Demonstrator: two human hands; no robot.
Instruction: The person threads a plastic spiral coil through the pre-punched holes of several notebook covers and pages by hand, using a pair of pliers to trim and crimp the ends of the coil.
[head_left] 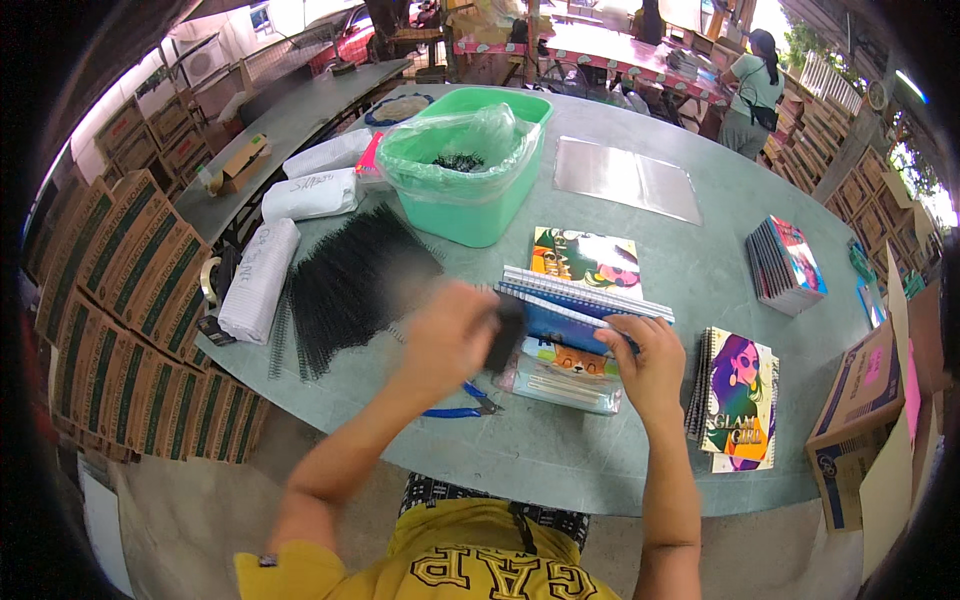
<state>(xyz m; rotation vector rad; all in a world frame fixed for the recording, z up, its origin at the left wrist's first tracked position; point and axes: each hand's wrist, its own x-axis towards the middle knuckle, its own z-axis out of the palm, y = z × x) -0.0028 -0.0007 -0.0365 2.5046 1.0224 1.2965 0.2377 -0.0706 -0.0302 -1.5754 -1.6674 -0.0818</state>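
Observation:
My left hand [450, 330], smeared by motion, is closed on a black block-like thing [506, 335], itself too blurred to name. It is at the left end of a blue-covered notebook [560, 322] with punched holes along its white page edge. My right hand [645, 355] grips that notebook's right end between thumb and fingers. Under and in front of it lies a pile of notebooks with a cartoon animal cover [570, 360]. Just behind is a notebook with a colourful cover [590, 255]. Many black spiral binding coils [345, 280] lie left of my left hand. Blue-handled pliers [460, 408] rest near my left wrist.
Beyond the coils stands a green tub [470, 215] lined with a clear bag. White rolled packages [258, 280] line the left edge. Spiral notebooks [738, 400] and another stack [785, 265] sit right. Clear sheets [628, 180] lie behind. An open carton [855, 430] flanks the table; a person [752, 95] stands beyond.

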